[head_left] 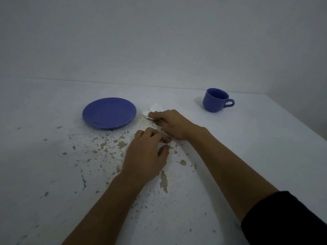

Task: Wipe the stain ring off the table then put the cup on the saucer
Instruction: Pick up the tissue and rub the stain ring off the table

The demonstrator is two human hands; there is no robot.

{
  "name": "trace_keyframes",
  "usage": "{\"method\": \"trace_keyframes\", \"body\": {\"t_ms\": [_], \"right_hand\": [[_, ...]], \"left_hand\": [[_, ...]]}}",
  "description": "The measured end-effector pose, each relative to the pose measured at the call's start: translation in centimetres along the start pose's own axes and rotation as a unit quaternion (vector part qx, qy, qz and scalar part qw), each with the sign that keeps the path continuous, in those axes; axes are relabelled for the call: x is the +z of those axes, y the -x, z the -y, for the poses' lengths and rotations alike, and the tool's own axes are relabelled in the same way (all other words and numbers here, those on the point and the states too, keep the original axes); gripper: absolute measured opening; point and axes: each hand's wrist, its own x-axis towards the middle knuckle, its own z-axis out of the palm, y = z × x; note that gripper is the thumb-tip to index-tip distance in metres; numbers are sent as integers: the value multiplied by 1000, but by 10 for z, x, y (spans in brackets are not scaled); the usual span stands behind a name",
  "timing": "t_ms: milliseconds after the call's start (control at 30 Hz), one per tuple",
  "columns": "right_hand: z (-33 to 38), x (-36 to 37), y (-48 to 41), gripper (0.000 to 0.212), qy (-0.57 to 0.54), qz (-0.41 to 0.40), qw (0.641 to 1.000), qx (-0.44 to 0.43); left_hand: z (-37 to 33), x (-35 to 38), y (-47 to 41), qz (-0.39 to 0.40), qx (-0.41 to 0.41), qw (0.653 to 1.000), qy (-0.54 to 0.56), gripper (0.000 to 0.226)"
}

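Chipped table (53, 174) — saucer (109, 113), cup (214, 100), tissue (155, 108)

no readable text, labels or numbers (anywhere visible)

Both hands, left (146, 152) and right (169, 123), are pressing a white tissue (155, 108) onto the surface (53, 174). The cup (215, 100) is standing apart from the saucer (109, 113).

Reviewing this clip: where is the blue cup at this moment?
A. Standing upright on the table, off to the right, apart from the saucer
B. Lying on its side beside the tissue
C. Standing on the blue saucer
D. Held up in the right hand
A: the cup stands upright on the table with its handle to the right, well apart from the empty saucer, while both hands are at the white tissue.
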Motion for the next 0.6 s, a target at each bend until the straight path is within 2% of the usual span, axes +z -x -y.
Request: {"method": "trace_keyframes", "body": {"t_ms": [100,433,600], "right_hand": [[-5,-10,7,48,6,41,999,-19],[-9,-12,26,44,31,66,997,-14],[-9,-25,23,61,-26,56,998,-7]], "left_hand": [[1,0,-1,-1,3,1000,1,22],[1,-1,1,5,11,1000,-3,23],[2,-1,2,7,6,1000,2,23]]}}
